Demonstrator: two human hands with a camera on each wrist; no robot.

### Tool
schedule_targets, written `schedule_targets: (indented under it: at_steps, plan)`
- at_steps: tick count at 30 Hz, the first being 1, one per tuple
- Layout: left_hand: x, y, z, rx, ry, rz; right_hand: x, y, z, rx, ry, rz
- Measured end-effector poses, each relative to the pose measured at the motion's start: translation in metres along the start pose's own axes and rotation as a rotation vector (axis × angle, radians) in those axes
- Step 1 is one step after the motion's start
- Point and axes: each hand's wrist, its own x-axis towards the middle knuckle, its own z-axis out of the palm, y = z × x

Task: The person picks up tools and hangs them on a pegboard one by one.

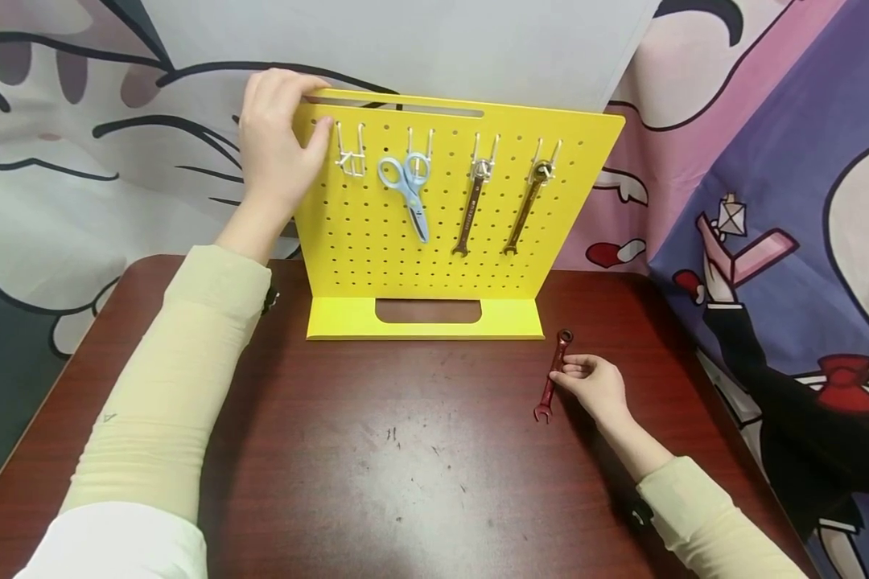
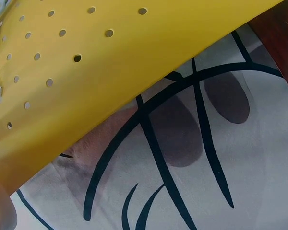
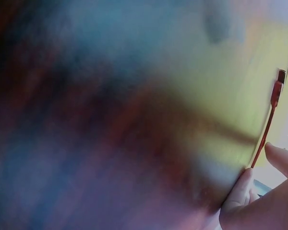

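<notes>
A yellow pegboard [image 1: 434, 241] stands on the table, and my left hand [image 1: 278, 133] grips its upper left corner, thumb in front. From its white hooks hang light-blue scissors [image 1: 409, 189] and two combination wrenches, a middle wrench [image 1: 469, 213] and a right-hand wrench [image 1: 525, 213]. The leftmost hook [image 1: 351, 157] carries no tool. In front of the board's right end, my right hand [image 1: 597, 390] pinches a red combination wrench [image 1: 548, 394] by its shaft, ring end away from me. The right wrist view shows the same wrench [image 3: 266, 129] edge-on between thumb and fingers.
The dark reddish-brown table [image 1: 405, 466] spreads in front of the board. Behind it rise a white panel [image 1: 405, 40] and a cartoon-printed cloth [image 1: 101, 161], which also lines the right side.
</notes>
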Motion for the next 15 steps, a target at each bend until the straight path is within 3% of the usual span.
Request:
schedule_targets:
  at_steps: [10, 15]
  plan:
    - [0.0006, 0.0002, 0.0003, 0.004, -0.004, -0.003, -0.0004, -0.0016, 0.0034, -0.160, 0.033, -0.011]
    - [0.0006, 0.0007, 0.0002, 0.003, -0.002, -0.004, -0.0007, -0.0013, 0.0033, -0.182, 0.043, -0.024]
